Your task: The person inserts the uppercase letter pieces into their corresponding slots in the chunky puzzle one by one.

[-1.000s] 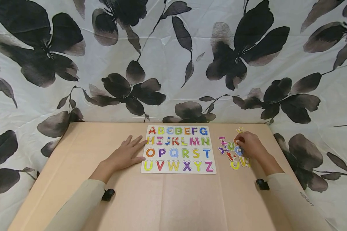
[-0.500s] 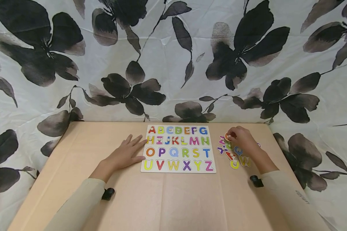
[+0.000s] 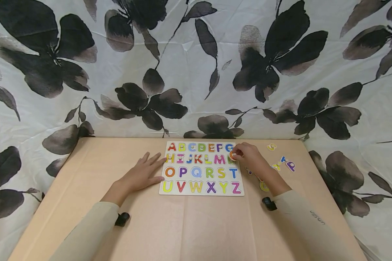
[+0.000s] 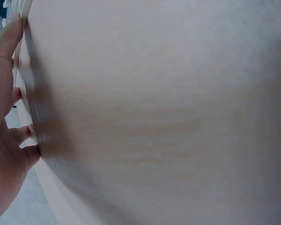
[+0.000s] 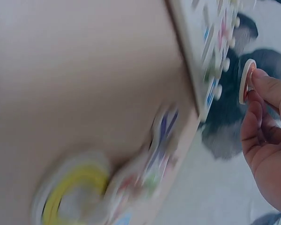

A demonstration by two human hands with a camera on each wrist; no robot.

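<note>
A white alphabet puzzle board (image 3: 186, 193) with coloured letters lies on the table; small knobs stand up along its upper rows. My left hand (image 3: 139, 176) rests flat with spread fingers, fingertips and thumb at the board's left edge. In the left wrist view its fingers (image 4: 7, 40) lie along that edge. Over the board's upper right corner, by G and N, my right hand (image 3: 250, 156) pinches an orange round letter piece (image 3: 231, 155). The right wrist view shows this piece (image 5: 246, 82) edge-on between thumb and fingers, raised above the board.
Loose letter pieces lie right of the board: a purple P (image 3: 290, 166), a blue T (image 3: 283, 159), a yellow piece (image 3: 272, 146) and a yellow U (image 3: 264, 186). My right forearm hides several others. A floral cloth (image 3: 189, 72) hangs behind the tan table (image 3: 209, 228).
My right hand has picked the orange letter piece from the loose pile and carried it left to the board's upper right corner. The left hand has stayed still.
</note>
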